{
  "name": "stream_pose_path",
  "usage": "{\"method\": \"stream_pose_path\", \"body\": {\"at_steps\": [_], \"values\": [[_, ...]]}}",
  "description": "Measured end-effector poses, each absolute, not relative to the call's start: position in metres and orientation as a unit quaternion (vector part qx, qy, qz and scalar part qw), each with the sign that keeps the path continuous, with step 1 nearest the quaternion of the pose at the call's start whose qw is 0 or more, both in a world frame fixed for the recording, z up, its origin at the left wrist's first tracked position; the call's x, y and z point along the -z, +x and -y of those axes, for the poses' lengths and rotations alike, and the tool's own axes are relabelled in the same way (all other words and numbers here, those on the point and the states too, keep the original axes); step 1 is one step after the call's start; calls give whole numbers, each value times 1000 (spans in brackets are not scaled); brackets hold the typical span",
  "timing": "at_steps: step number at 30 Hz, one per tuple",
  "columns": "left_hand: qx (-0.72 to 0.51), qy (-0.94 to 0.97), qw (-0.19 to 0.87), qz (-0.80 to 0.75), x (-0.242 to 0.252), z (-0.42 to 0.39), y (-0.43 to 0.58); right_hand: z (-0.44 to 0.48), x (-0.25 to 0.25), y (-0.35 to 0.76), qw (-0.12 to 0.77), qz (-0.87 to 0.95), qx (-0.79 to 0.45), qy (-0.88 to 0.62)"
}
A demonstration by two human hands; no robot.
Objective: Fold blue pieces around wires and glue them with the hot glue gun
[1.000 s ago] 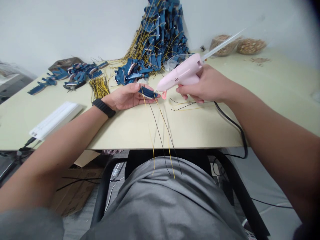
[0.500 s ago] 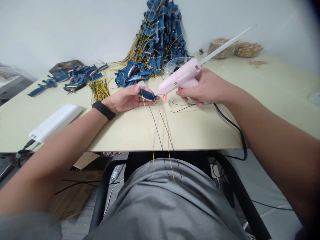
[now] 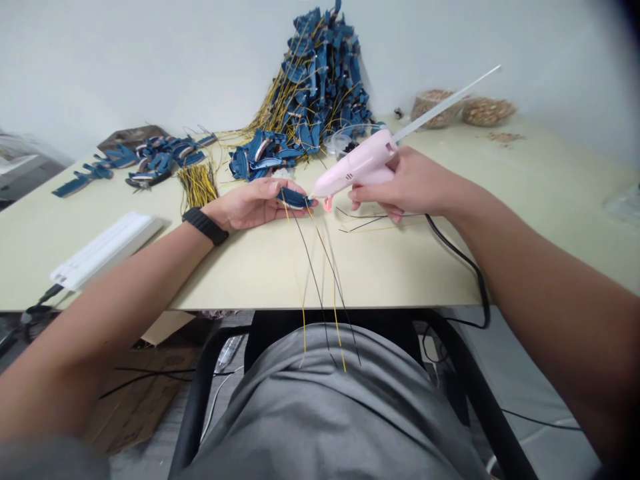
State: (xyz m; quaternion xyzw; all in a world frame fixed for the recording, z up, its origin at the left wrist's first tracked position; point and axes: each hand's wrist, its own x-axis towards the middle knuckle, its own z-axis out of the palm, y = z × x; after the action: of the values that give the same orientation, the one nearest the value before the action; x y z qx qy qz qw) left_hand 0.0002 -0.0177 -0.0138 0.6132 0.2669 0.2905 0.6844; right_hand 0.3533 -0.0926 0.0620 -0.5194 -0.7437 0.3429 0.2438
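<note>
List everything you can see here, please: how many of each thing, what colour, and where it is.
hot glue gun: one, pale pink, in right hand, nozzle at the blue piece
glue stick: one, translucent white, in the gun's rear
blue piece: one, blue, in left hand
loose wires: several, black and yellow, trailing from the blue piece over the table edge
wired blue pieces: many, blue, heaped by the wall and clustered left
wire bundle: one, yellow, left of the left hand
white strip: one, white, near left
tan bundles: two, tan, far right
cord: one, black, over the right edge
table: one, pale cream
watch band: one, black, left wrist
shirt: one, grey, on the person
</note>
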Motion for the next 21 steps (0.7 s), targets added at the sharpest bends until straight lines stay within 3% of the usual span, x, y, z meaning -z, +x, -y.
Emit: {"method": "stream_pose_path", "body": {"at_steps": [21], "values": [[-276, 616, 681, -283, 5, 26, 5, 92, -61, 356, 247, 747, -346, -511]]}}
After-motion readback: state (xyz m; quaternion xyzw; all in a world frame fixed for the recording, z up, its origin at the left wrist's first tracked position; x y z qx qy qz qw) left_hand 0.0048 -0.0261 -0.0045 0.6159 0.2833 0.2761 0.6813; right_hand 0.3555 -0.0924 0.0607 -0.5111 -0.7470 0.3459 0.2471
